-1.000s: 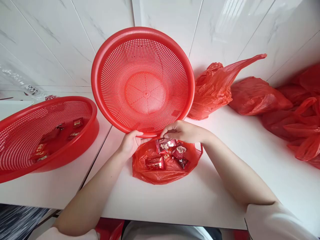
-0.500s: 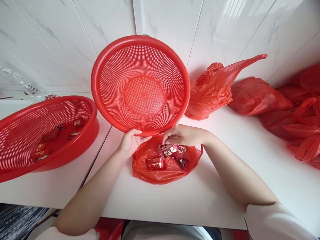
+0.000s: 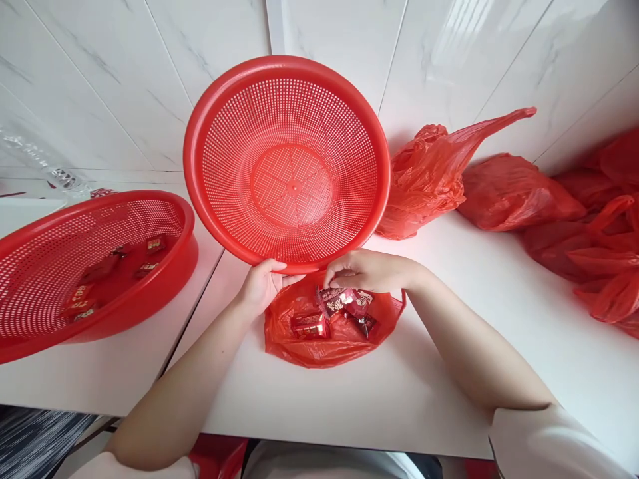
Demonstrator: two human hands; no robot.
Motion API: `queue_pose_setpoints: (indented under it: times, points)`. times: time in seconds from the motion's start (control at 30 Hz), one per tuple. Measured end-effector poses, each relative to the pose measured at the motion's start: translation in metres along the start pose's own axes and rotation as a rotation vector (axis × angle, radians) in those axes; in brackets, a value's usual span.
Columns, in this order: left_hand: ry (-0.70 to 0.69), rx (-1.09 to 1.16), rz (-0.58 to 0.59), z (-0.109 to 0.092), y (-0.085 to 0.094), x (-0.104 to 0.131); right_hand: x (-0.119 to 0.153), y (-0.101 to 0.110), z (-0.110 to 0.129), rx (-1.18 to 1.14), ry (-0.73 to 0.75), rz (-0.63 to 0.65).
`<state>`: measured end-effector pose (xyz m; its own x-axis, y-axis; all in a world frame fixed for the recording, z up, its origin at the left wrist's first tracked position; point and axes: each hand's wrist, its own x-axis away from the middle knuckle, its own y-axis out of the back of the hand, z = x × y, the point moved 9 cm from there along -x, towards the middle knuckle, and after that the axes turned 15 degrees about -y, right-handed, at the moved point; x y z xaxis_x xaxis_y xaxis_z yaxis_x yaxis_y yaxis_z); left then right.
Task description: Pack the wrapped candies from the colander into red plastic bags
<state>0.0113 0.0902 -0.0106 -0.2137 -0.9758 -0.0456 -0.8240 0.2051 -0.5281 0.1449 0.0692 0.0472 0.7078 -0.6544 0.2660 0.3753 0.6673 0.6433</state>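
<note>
An empty red mesh basket (image 3: 294,186) stands tilted, its open side facing me. My left hand (image 3: 260,286) grips the basket's lower rim, thumb on the inside. Under that rim lies an open red plastic bag (image 3: 324,356) holding several shiny red and dark wrapped packets (image 3: 310,325). Over the bag, my right hand (image 3: 347,269) has its fingers curled down at the top edge of one red packet (image 3: 339,301). The back of this hand is close to the basket's rim. Whether the fingertips pinch the packet or the bag's edge is partly hidden.
At the left, another red mesh basket (image 3: 187,266) holds several wrapped packets. Knotted and bunched red bags (image 3: 424,179) line the wall on the right, several more (image 3: 519,193) beyond. A clear plastic bottle (image 3: 64,178) lies at the back left. A seam crosses the white table (image 3: 349,406).
The tilted basket has risen slightly and shifted a little to the right, its upper rim now higher against the wall. Both hands and the bag with its packets have hardly moved.
</note>
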Motion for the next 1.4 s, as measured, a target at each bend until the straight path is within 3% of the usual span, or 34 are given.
queue_pose_setpoints:
  times: [0.37,0.93,1.4]
  points:
    - [-0.001,-0.003,-0.019,0.001,0.000,0.002,0.000,0.000,0.002,-0.022,-0.001,0.007]
    - [-0.125,0.001,0.085,-0.012,-0.009,0.002,-0.001,-0.002,0.001,-0.004,-0.016,0.020]
    - [-0.111,0.009,0.027,-0.010,-0.006,0.002,-0.001,-0.003,-0.002,-0.005,-0.014,0.028]
